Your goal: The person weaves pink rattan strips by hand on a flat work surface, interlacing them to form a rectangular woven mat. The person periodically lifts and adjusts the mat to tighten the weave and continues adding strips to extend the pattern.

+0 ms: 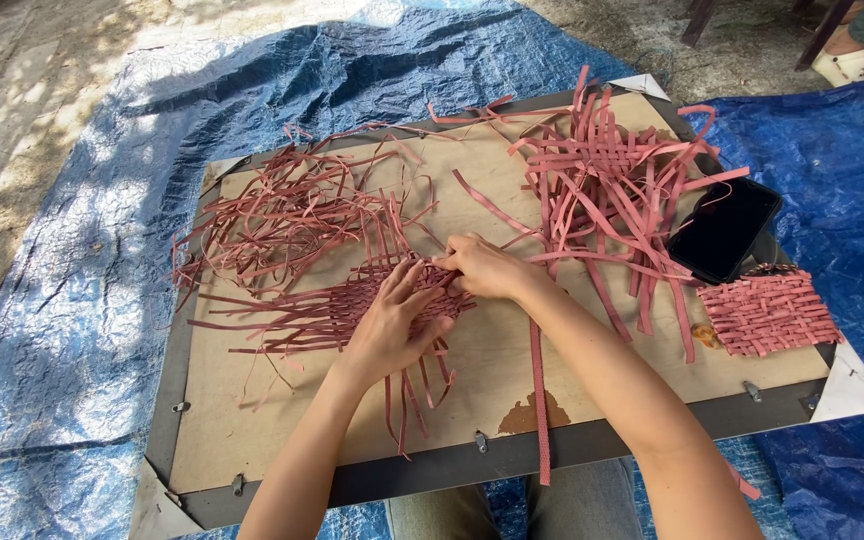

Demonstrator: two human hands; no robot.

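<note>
A partly woven mat of reddish strips (pixel 352 300) lies in the middle of a brown board (pixel 492 360). My left hand (pixel 392 325) lies flat on the mat, fingers spread, pressing it down. My right hand (pixel 482 265) is at the mat's upper right edge, its fingers pinched on a reddish strip there. Loose strip ends stick out from the mat to the left and toward me.
A tangle of loose strips (pixel 282 210) lies at the board's back left, another pile (pixel 612 170) at the back right. A dark phone (pixel 724 228) and a finished woven square (pixel 770 312) sit at the right edge. Blue tarp (pixel 72 330) surrounds the board. Someone's shoe (pixel 847 65) is far right.
</note>
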